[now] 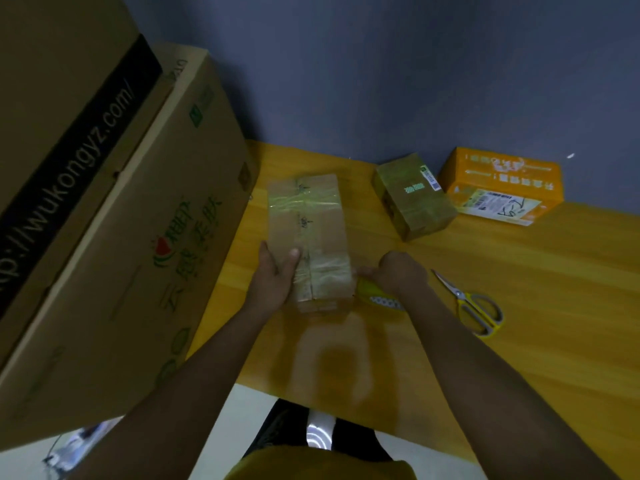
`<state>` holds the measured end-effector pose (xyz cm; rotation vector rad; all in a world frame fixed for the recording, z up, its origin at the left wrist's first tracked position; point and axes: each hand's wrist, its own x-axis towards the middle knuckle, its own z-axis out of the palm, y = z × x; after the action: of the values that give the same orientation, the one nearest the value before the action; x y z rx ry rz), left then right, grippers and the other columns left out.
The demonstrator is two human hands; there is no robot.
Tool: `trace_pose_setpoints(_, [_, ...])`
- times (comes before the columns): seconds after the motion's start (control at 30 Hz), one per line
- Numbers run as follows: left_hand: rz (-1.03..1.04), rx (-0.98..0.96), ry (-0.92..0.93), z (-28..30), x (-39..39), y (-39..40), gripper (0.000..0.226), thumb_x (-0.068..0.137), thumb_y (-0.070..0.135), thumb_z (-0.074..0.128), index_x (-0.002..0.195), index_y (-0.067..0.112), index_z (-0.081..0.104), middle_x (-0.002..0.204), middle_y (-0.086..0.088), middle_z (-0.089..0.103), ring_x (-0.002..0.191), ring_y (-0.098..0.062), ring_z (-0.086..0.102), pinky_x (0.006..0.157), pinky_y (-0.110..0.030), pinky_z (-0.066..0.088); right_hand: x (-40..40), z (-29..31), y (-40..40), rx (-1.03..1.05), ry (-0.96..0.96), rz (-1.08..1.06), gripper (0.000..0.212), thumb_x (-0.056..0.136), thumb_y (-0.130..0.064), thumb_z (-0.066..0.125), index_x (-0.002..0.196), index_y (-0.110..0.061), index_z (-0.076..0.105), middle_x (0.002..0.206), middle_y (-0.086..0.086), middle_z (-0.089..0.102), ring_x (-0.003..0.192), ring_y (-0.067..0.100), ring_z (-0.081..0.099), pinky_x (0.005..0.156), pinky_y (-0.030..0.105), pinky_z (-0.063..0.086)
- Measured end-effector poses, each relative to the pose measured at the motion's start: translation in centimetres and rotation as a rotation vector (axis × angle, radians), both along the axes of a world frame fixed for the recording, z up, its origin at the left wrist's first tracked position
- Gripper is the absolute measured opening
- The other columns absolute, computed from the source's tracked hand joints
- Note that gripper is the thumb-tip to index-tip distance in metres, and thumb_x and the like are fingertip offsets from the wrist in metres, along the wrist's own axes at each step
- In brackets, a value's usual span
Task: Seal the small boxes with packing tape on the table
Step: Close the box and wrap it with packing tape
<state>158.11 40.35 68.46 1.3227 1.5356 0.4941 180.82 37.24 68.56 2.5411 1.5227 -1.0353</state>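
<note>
Box in work: a long brown cardboard box (308, 237), already crossed by bands of clear tape, is being kept flat on the yellow wooden table (519, 323), near the middle and close to the near edge.
Left hand: the left hand (275, 271) is being laid against the left side of this box, with the thumb resting on the top face; the fingers are lying fairly straight, so the box is being steadied and pressed, not grasped. It seems this is done so that the box is not sliding while tape is being pulled.
Right hand: the right hand (398, 271) is being closed around a yellow tape dispenser (375, 294), just beside the right near corner of the box. The fingers are curled on it; the roll itself is mostly hidden under the wrist.
Step, as judged: a band is probably being drawn around the near end of the box, where the tape is looking wrinkled.
Other small boxes: a brown taped cardboard box with a barcode label (414, 199) and an orange printed carton (502, 185) are being kept at the far right, by the grey wall.
Scissors: yellow-handled scissors (471, 303) are being left to the right of the right arm, near enough for cutting.
Left side: two large brown cartons (104, 202) are being stacked at the left edge of the table.
</note>
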Motion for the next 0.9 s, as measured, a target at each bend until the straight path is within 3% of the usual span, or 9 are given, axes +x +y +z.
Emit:
trace_pose_setpoints(0.1, [0.051, 0.102, 0.1, 0.5, 0.7, -0.5, 0.059, 0.096, 0.05, 0.046, 0.145, 0.02, 0.033, 0.135, -0.005, 0.053, 0.117, -0.029, 0.055, 0.092, -0.043, 0.048, 0.2, 0.5, 0.0, 0.01, -0.031, 0.043, 0.069, 0.075, -0.071, 0.061, 0.055, -0.015, 0.027, 0.054, 0.003, 0.026, 0.048, 0.019, 0.032, 0.047, 0.03, 0.021])
trace_pose_setpoints(0.23, [-0.005, 0.058, -0.123, 0.3, 0.9, 0.1, 0.046, 0.098, 0.041, 0.045, 0.14, 0.02, 0.042, 0.129, -0.002, 0.054, 0.119, -0.026, 0.055, 0.09, -0.038, 0.049, 1.2, 2.3, -0.6, 0.002, -0.125, 0.093, 0.069, 0.07, -0.077, 0.06, 0.056, -0.014, 0.037, 0.06, 0.003, 0.038, 0.054, 0.018, 0.039, 0.051, 0.028, 0.029])
trace_pose_setpoints(0.33, [-0.044, -0.092, -0.178, -0.9, 1.9, 0.6, 0.054, 0.099, 0.046, 0.039, 0.146, 0.019, 0.037, 0.146, -0.004, 0.042, 0.133, -0.027, 0.043, 0.102, -0.039, 0.042, 2.3, 5.3, -1.5, 0.035, -0.219, 0.081, 0.066, 0.069, -0.079, 0.061, 0.061, -0.016, 0.04, 0.064, 0.001, 0.039, 0.059, 0.02, 0.045, 0.051, 0.027, 0.028])
trace_pose_setpoints(0.47, [-0.217, -0.229, -0.039, -2.0, 2.6, 1.5, 0.068, 0.095, 0.056, 0.038, 0.149, 0.015, 0.031, 0.152, -0.014, 0.033, 0.137, -0.037, 0.035, 0.109, -0.052, 0.035, 1.1, 8.4, -0.7, -0.055, -0.379, 0.178, 0.068, 0.075, -0.071, 0.063, 0.113, -0.015, 0.06, 0.11, 0.003, 0.062, 0.106, 0.025, 0.061, 0.071, 0.031, 0.039])
trace_pose_setpoints(0.57, [-0.295, 0.129, 0.278, -1.1, 2.3, 2.8, 0.052, 0.102, 0.027, 0.043, 0.15, 0.015, 0.028, 0.155, -0.013, 0.025, 0.139, -0.036, 0.029, 0.108, -0.049, 0.033, -1.7, 8.7, 0.9, -0.088, -0.436, 0.23, 0.065, 0.08, -0.066, 0.062, 0.125, -0.019, 0.056, 0.121, 0.0, 0.06, 0.114, 0.023, 0.057, 0.08, 0.032, 0.042])
trace_pose_setpoints(0.63, [-0.391, 0.422, 0.234, 0.4, 2.7, 2.8, 0.044, 0.102, 0.015, 0.042, 0.145, 0.013, 0.038, 0.155, -0.012, 0.027, 0.142, -0.031, 0.024, 0.112, -0.043, 0.029, -3.7, 8.2, 2.1, -0.07, -0.457, 0.285, 0.053, 0.09, -0.056, 0.055, 0.127, -0.018, 0.055, 0.124, 0.0, 0.058, 0.117, 0.023, 0.055, 0.087, 0.033, 0.043])
trace_pose_setpoints(0.73, [-0.644, 0.366, 0.099, 1.9, 3.7, 2.2, 0.047, 0.102, 0.017, 0.034, 0.149, 0.021, 0.032, 0.16, 0.0, 0.013, 0.148, -0.019, 0.001, 0.115, -0.032, 0.017, -5.2, 9.2, 3.6, -0.016, -0.382, 0.368, 0.039, 0.096, -0.049, 0.047, 0.118, -0.018, 0.06, 0.121, 0.001, 0.061, 0.111, 0.022, 0.058, 0.079, 0.031, 0.042])
trace_pose_setpoints(0.8, [-0.818, 0.309, 0.303, 2.1, 3.7, 2.3, 0.053, 0.103, 0.016, 0.032, 0.153, 0.022, 0.017, 0.16, 0.008, 0.001, 0.146, -0.02, -0.018, 0.118, -0.034, 0.006, -4.6, 10.5, 3.7, -0.014, -0.237, 0.43, 0.047, 0.092, -0.053, 0.055, 0.113, -0.012, 0.063, 0.117, 0.006, 0.063, 0.103, 0.025, 0.06, 0.075, 0.031, 0.042])
trace_pose_setpoints(0.9, [-0.816, 0.247, 0.426, 0.8, 2.8, 2.9, 0.055, 0.105, 0.031, 0.026, 0.154, 0.028, 0.001, 0.158, 0.014, -0.013, 0.144, -0.02, -0.025, 0.118, -0.048, -0.006, -2.2, 11.3, 2.3, 0.11, 0.069, 0.293, 0.062, 0.075, -0.072, 0.062, 0.089, -0.011, 0.07, 0.089, 0.005, 0.067, 0.08, 0.02, 0.061, 0.071, 0.034, 0.049])
